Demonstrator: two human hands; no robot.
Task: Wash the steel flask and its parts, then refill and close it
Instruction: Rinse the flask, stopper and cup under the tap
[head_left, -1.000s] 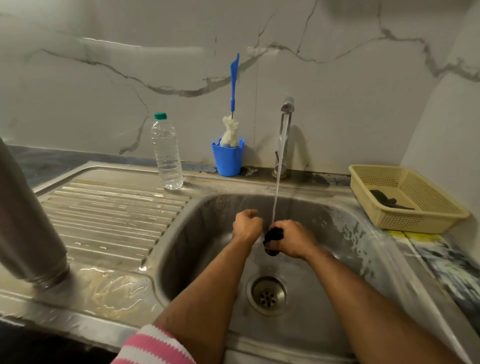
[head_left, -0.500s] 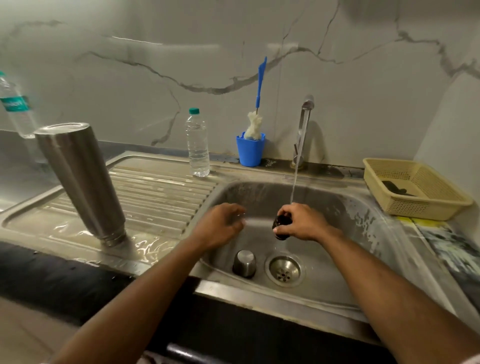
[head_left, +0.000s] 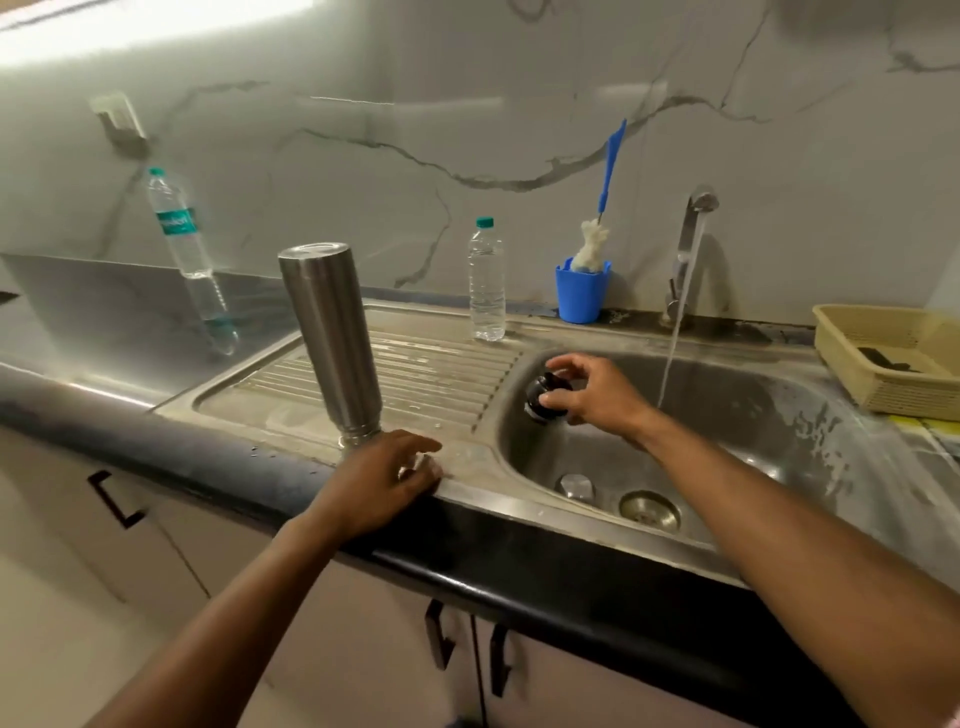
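Marble-backed sink (head_left: 779, 415), tap running: my right hand (head_left: 597, 395) pinches the black stopper (head_left: 543, 397); my left hand (head_left: 379, 480), fingers loose, nears the upturned flask (head_left: 332, 343) draining. Steel cap (head_left: 575, 486) unwashed; refilling remains.

The right hand (head_left: 597, 395), which held the black stopper (head_left: 545, 397) under the tap's stream a second ago, now holds it left of the water over the basin's left edge, while the left hand (head_left: 382, 480) has left the basin and rests by the upturned flask's (head_left: 332, 343) mouth.
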